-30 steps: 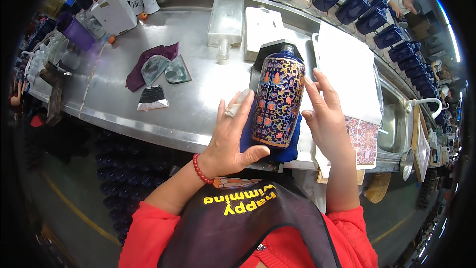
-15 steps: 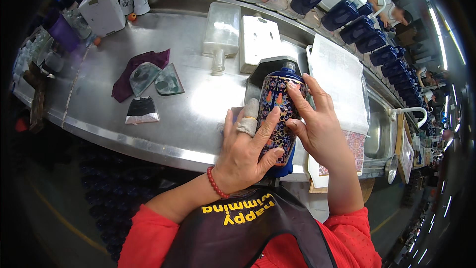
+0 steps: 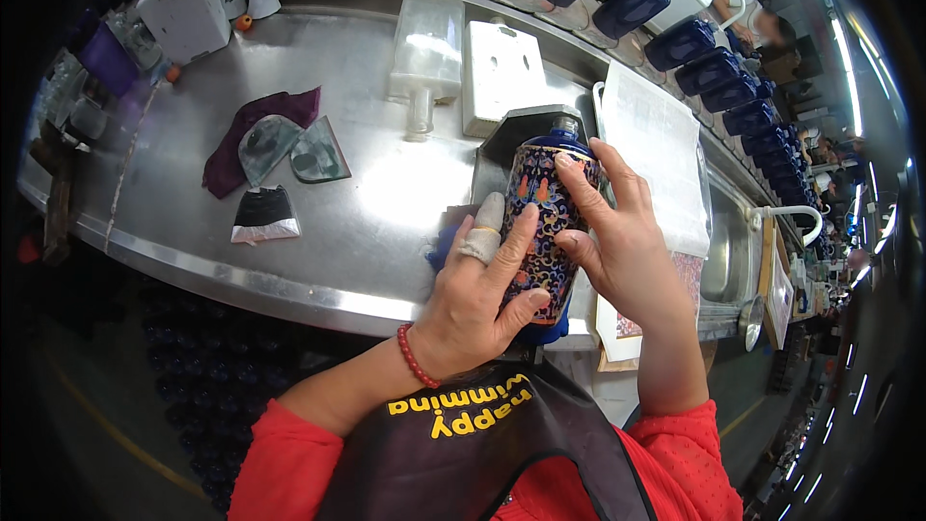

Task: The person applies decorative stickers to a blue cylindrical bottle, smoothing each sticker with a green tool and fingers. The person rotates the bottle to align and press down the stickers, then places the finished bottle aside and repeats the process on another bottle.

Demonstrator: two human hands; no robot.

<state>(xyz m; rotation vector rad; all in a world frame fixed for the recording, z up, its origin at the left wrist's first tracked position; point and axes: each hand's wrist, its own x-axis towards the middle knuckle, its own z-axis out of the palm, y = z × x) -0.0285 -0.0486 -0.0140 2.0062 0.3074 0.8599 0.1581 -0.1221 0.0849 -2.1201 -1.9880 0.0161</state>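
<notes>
A dark blue glass bottle (image 3: 552, 262) wrapped in a multicoloured floral decal lies tilted at the table's near edge, its bare neck pointing away from me. My left hand (image 3: 469, 301) grips its left side, thumb near the base and index finger along the decal. A grey cover sits on one of that hand's fingers, and a red bead bracelet circles the wrist. From the right, my right hand (image 3: 622, 256) holds the bottle, its fingertips on the shoulder and its thumb lower on the decal. Blue cloth (image 3: 443, 243) shows beside my left fingers. A dark angular support (image 3: 497, 150) stands behind the bottle.
Scraper-like pieces (image 3: 320, 151) and a purple cloth (image 3: 227, 154) lie left on the metal table (image 3: 386, 241). A clear bottle (image 3: 424, 48) and white container (image 3: 502, 77) stand behind. Paper sheets (image 3: 656, 154) and a sink (image 3: 725, 251) are right. Blue bottles (image 3: 632, 5) line the far side.
The view has shifted slightly, so the table things appear a little further left. Both hands keep nearly the same hold on the bottle.
</notes>
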